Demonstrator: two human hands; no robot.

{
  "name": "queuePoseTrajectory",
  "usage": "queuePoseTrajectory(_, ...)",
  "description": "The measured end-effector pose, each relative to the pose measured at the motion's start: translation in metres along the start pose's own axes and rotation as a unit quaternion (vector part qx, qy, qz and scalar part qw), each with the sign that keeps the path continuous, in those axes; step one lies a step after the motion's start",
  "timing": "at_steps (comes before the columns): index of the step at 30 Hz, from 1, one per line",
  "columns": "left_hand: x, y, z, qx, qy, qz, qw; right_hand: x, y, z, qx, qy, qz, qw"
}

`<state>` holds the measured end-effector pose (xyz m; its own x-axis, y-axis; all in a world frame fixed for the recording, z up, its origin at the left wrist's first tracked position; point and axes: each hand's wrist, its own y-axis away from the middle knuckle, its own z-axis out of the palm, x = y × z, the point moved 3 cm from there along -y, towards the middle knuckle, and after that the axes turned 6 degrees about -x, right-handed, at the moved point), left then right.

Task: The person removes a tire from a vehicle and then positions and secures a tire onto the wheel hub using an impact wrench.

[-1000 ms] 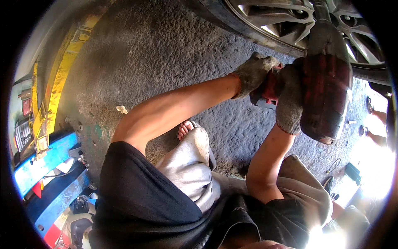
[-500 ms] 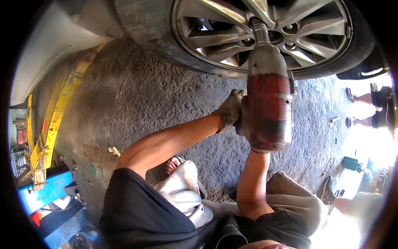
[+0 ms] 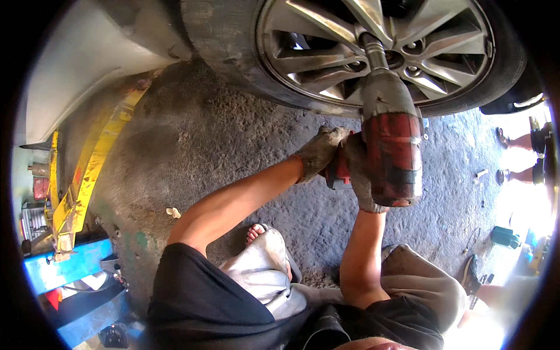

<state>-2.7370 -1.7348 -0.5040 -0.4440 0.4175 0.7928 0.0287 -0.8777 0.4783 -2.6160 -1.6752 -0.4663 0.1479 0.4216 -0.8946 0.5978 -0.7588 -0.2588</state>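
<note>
A worn red and grey impact wrench (image 3: 394, 146) points away from me at a car wheel (image 3: 318, 49). Its socket (image 3: 376, 53) reaches into a lug nut recess near the hub. My right hand (image 3: 363, 178), in a dirty knit glove, is closed round the wrench's handle, partly hidden behind the body. To the left, my gloved left hand (image 3: 322, 150) is closed against the red base of the handle, its fingertips mostly hidden. Other lug nuts (image 3: 413, 70) show between the alloy spokes, and a black tire (image 3: 224, 52) surrounds the rim.
A yellow metal arm (image 3: 96, 169) slants on the left above a blue metal frame (image 3: 70, 265). Pale car bodywork (image 3: 76, 70) hangs at upper left. A green case (image 3: 505, 237) lies on the rough floor at right, near other people's legs (image 3: 519, 140).
The whole view has shifted, so wheel and wrench appear farther right. The wrench is tilted slightly, with more of its red handle base visible. Both hands keep their hold.
</note>
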Motion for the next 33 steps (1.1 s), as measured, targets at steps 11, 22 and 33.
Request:
queuePoseTrajectory(11,0.156,0.012,0.030,0.032,0.063,0.340,0.938,-0.007,0.003,0.013,0.008,-0.048,-0.010,0.999)
queuePoseTrajectory(22,0.146,-0.032,0.026,0.016,0.064,0.346,0.936,-0.035,-0.002,0.010,0.004,-0.157,-0.026,0.987)
queuePoseTrajectory(33,0.153,0.009,0.041,-0.023,0.206,0.225,0.952,-0.018,0.005,0.006,-0.012,0.056,-0.048,0.997)
